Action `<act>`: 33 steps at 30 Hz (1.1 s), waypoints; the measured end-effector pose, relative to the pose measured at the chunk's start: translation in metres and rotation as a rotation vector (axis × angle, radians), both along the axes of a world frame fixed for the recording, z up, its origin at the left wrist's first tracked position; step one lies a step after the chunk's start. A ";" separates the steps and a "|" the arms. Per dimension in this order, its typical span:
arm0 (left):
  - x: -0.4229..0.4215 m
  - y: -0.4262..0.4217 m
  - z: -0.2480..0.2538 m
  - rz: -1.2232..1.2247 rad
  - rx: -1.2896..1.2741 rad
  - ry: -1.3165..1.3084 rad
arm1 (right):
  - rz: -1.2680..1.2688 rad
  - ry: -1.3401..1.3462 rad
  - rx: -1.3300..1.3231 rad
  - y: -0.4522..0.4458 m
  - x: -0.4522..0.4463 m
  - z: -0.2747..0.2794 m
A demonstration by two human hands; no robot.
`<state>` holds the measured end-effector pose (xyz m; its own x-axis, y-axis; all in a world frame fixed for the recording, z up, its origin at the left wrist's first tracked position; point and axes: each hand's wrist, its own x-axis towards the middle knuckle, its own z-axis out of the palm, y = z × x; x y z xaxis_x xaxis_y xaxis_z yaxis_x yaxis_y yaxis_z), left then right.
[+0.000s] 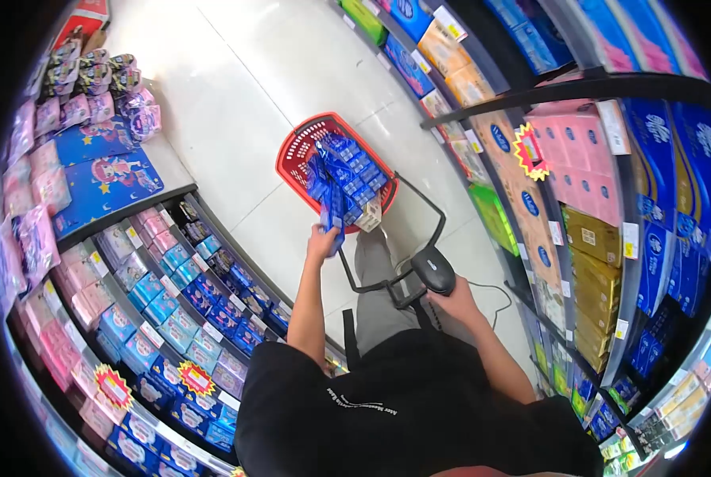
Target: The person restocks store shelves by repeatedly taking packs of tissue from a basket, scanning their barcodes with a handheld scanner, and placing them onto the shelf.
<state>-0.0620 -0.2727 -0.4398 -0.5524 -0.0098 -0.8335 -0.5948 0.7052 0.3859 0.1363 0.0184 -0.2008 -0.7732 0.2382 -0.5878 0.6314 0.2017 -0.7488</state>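
Observation:
My left hand (322, 241) is closed around a blue plastic-wrapped pack (332, 208) at the near rim of a red shopping basket (286, 172). Inside that basket lie several more blue packs (355, 168), with a pale whitish pack (369, 216) at the near end. My right hand (453, 300) grips a black barcode scanner (433, 270), its handle mostly hidden under the head. The basket's black handle (439, 230) leans toward my body, and the scanner overlaps part of it.
On the left, shelves (145, 318) hold pink, blue and white packs with price tags. Tissue packs in pink, gold and blue fill the shelving (562, 238) on the right. A thin dark cable (508, 298) loops beside my right hand. Pale floor tiles (244, 87) run between the shelves.

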 end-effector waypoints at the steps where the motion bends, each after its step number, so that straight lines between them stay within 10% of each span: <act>1: 0.016 -0.005 0.019 0.144 0.133 -0.061 | -0.104 0.013 -0.079 0.001 -0.002 0.005; 6: 0.077 -0.002 0.158 0.631 0.700 -0.279 | -0.246 0.082 -0.223 0.036 0.012 0.009; 10: 0.118 0.037 0.236 0.507 0.879 -0.175 | -0.306 0.124 -0.296 0.061 0.031 0.048; 24: 0.182 0.191 0.357 0.003 1.433 -0.198 | -0.185 0.418 -0.121 0.137 0.176 0.136; 29: 0.195 0.238 0.391 -0.135 1.301 -0.008 | -0.215 0.596 0.215 0.147 0.221 0.098; 33: 0.180 0.250 0.393 -0.105 1.187 0.040 | -0.055 0.608 0.142 0.157 0.221 0.181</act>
